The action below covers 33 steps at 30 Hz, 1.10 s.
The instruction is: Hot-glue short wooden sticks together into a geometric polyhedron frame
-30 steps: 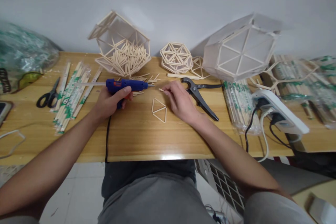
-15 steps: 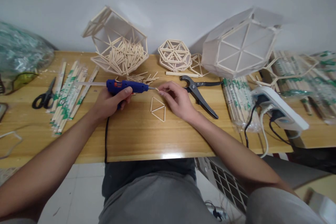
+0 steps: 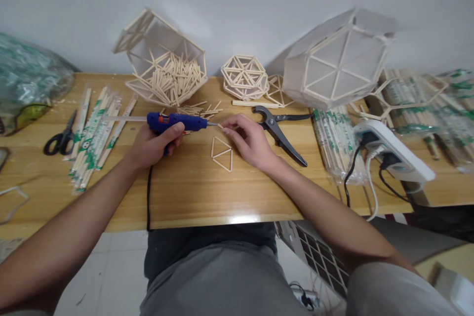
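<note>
My left hand [image 3: 153, 144] is wrapped round a blue hot glue gun [image 3: 185, 123], a glue stick [image 3: 128, 118] jutting from its back end. The gun's metal nozzle points right, at the tip of a short wooden stick [image 3: 221, 126]. Thumb and fingers of my right hand [image 3: 247, 139] pinch that stick; most of it is hidden by the fingers. Just below, a small flat frame of joined sticks [image 3: 221, 153], made of two triangles, lies on the table.
Loose cut sticks fill a paper-lined stick bowl [image 3: 203, 61] at the back. Black cutting pliers [image 3: 279, 136] lie right of my right hand. Scissors [image 3: 60, 139] and wrapped chopsticks [image 3: 89, 143] are at left; a power strip [image 3: 398, 150] and more chopstick packs [image 3: 335, 143] at right.
The view has shifted very slightly. Both hands keep their grip, with the nozzle still at the stick's tip.
</note>
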Each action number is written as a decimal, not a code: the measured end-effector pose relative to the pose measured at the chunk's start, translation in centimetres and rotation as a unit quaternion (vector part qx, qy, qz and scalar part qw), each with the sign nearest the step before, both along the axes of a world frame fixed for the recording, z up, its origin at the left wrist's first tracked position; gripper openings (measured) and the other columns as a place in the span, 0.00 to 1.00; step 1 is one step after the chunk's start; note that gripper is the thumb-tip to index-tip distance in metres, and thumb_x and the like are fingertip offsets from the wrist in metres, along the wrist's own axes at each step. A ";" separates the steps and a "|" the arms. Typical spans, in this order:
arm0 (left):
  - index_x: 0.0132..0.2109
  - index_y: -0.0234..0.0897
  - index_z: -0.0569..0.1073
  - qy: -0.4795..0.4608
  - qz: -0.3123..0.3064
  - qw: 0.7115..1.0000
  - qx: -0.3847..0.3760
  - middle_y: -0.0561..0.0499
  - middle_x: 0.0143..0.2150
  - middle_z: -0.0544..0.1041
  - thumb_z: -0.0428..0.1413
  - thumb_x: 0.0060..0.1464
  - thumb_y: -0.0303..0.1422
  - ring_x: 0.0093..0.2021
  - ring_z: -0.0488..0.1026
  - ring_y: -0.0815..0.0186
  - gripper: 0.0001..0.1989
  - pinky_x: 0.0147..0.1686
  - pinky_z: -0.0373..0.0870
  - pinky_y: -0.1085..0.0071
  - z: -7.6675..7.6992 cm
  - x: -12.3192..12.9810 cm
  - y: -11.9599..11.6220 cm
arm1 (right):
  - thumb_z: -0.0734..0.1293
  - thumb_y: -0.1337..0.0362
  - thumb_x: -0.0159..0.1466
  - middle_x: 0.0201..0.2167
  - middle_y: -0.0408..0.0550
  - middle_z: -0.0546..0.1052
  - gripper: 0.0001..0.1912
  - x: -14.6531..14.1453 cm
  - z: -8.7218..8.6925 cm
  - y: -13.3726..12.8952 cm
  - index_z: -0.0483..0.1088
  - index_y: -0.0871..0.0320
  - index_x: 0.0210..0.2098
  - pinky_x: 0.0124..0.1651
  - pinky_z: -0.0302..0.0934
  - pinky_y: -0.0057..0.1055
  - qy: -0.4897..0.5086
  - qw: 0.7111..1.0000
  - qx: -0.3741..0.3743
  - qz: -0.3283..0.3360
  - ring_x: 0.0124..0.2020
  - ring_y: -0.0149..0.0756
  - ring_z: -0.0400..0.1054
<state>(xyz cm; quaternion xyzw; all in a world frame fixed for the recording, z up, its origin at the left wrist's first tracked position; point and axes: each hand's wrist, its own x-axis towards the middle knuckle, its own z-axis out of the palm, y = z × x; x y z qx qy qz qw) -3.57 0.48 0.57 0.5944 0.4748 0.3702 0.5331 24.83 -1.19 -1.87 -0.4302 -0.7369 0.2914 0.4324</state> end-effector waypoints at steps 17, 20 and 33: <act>0.30 0.38 0.77 0.093 -0.012 0.996 0.011 0.51 0.23 0.75 0.65 0.65 0.54 0.21 0.66 0.70 0.26 0.20 0.63 0.73 0.7 -0.2 -0.7 | 0.69 0.61 0.78 0.42 0.47 0.83 0.05 0.1 0.0 0.1 0.78 0.53 0.47 0.47 0.72 0.37 0.040 0.999 -0.009 -0.009 0.43 0.40 0.77; 0.34 0.37 0.79 0.101 0.005 0.995 0.012 0.50 0.26 0.79 0.65 0.67 0.52 0.21 0.67 0.70 0.23 0.20 0.63 0.74 1.6 -0.7 -0.7 | 0.69 0.58 0.78 0.44 0.48 0.85 0.07 0.3 0.0 0.3 0.78 0.53 0.48 0.47 0.72 0.37 0.058 0.998 -0.026 -0.029 0.44 0.40 0.78; 0.37 0.39 0.79 0.165 0.192 0.965 -0.060 0.49 0.27 0.81 0.63 0.65 0.57 0.23 0.75 0.62 0.24 0.23 0.71 0.70 1.6 -8.3 -4.6 | 0.72 0.55 0.75 0.40 0.47 0.84 0.08 0.3 -0.7 0.3 0.79 0.53 0.46 0.42 0.73 0.36 0.084 0.995 -0.023 -0.038 0.40 0.39 0.77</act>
